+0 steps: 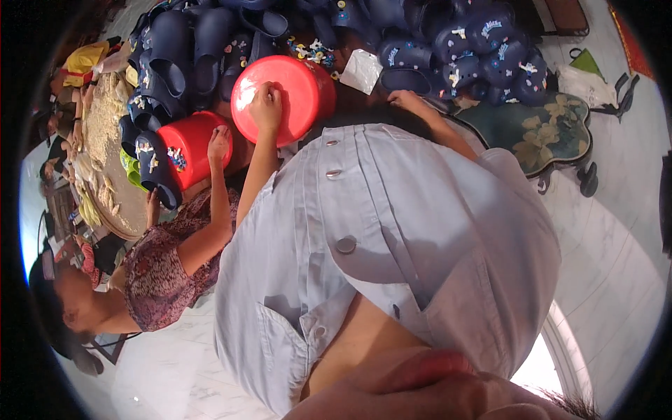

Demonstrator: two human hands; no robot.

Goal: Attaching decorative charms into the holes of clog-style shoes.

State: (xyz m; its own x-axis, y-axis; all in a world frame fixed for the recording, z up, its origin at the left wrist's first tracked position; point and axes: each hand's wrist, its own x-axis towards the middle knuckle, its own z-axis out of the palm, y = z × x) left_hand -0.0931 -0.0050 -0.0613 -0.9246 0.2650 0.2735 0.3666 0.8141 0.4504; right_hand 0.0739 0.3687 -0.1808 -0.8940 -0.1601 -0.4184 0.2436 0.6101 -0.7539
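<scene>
The person's left hand (266,105) rests on a round red plastic basin (280,98) that lies tipped on its side at the far middle of the scene; the fingers are bent against its flat bottom, but whether they clamp it I cannot tell. The right hand (404,100) reaches to the far right, past the pale blue buttoned shirt (392,231), and lies near a heap of dark navy foam clogs with small coloured charms (476,56); its fingers are mostly hidden, so their state cannot be told. A small white plastic bag (362,70) lies among the clogs just right of the basin. To the left, a second person in a patterned purple top has a hand (218,143) on a red plastic bucket (192,147). A dark green floral mat (546,133) lies on the pale tiled floor (609,266) at the right.
</scene>
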